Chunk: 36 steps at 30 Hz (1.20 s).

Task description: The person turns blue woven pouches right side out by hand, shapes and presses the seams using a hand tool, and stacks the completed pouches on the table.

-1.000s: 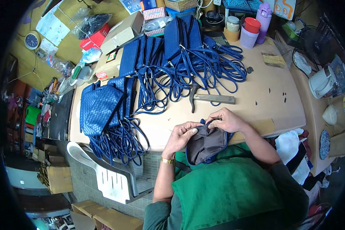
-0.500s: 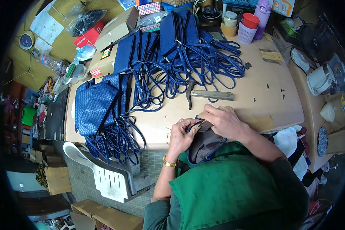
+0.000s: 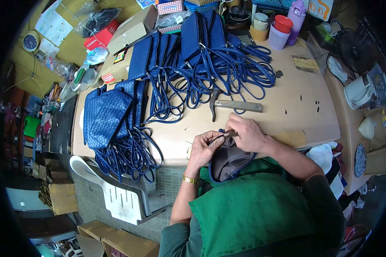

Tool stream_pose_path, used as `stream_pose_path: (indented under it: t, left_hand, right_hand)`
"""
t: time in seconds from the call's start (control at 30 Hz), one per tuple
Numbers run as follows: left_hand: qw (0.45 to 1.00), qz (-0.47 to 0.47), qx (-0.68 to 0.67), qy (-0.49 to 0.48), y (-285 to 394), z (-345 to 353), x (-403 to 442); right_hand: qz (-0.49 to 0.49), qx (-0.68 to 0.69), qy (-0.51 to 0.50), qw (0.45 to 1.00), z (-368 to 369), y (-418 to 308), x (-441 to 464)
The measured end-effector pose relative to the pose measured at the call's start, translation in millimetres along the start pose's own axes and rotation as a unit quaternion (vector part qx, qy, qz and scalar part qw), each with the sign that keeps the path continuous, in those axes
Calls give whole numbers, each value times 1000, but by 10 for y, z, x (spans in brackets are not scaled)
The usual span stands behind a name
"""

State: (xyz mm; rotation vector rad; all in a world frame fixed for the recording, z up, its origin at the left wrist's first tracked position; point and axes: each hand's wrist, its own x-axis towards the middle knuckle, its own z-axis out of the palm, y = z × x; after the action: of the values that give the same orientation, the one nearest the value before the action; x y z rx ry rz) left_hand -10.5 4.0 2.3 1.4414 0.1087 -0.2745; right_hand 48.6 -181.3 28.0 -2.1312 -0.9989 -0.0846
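Observation:
A small blue bag (image 3: pixel 230 162) with a brown lining is held mouth-up at the table's near edge, against my green apron. My left hand (image 3: pixel 205 147) pinches its rim on the left side, thumb inside the opening. With closed fingers, my right hand (image 3: pixel 245 133) grips the lining or edge at the top of the same bag; its fingertips are partly hidden. Just beyond my hands lies a hammer (image 3: pixel 238 106) with a wooden handle. Finished-looking blue woven bags (image 3: pixel 107 118) with thin straps are stacked at left, and more blue bags (image 3: pixel 201 38) stand further back.
The tan table (image 3: pixel 304 98) carries a purple bottle (image 3: pixel 296 21), a red cup (image 3: pixel 283 22) and a glass jar (image 3: pixel 260 20) at the back. A white plastic chair (image 3: pixel 122 199) stands at left, with a cardboard box (image 3: pixel 120 240) on the floor.
My right hand has shifted slightly up and left at the bag's rim, and the bag's mouth shows a little wider. My left hand stays on the rim.

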Motion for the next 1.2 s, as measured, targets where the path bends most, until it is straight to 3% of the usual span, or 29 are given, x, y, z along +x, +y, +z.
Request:
stream_pose_path:
  t: [0.17, 0.23, 0.27, 0.3, 0.37, 0.4, 0.43, 0.5, 0.57, 0.67, 0.77, 0.9, 1.07, 1.1, 1.17, 1.2]
  left_hand:
    - [999, 2, 44, -15, -37, -53, 21]
    - [1000, 7, -3, -21, -97, -80, 26]
    - [1000, 7, -3, -21, -101, -76, 24]
    - [1000, 7, -5, -16, -104, -66, 19]
    - [1000, 5, -7, -11, -101, -51, 6]
    - [1000, 2, -9, -11, -84, -44, 5]
    - [1000, -1, -11, -12, -70, -36, 7]
    - [1000, 13, 5, -8, -65, -17, 6]
    - [999, 25, 22, -5, -52, 19, -4]
    - [997, 31, 70, 25, -33, 50, -24]
    - [998, 33, 54, 21, -52, 43, -63]
    - [997, 56, 57, 18, 3, 103, -149]
    - [997, 43, 59, 14, -19, 99, -134]
    - [998, 42, 48, 13, -12, 86, -126]
    - [998, 40, 38, 11, -10, 81, -119]
    - [999, 30, 36, 10, -13, 80, -121]
  right_hand:
    - [135, 159, -81, 975, 100, 223, 43]
    - [281, 388, -25, 877, 99, 179, 62]
    - [328, 498, -71, 799, -74, 209, 59]
    - [328, 498, -70, 799, -139, 213, 75]
    - [320, 418, -1, 850, -201, 222, 74]
    - [209, 323, 16, 923, -180, 237, 80]
    - [209, 322, 16, 923, -177, 211, 58]
    - [54, 133, 42, 989, -186, 40, 6]
    - [56, 102, 12, 993, -155, -50, -22]
    - [-69, -102, 9, 992, -34, -85, -56]
    - [-81, -167, 5, 983, 55, -122, -74]
    - [-3, -115, -38, 993, 49, -98, -88]
    - [90, 131, -42, 986, 75, 120, -121]
    - [91, 130, -41, 987, 42, 137, -117]
    - [287, 377, -58, 879, -18, 158, -96]
    - [218, 314, -22, 924, -23, 151, -81]
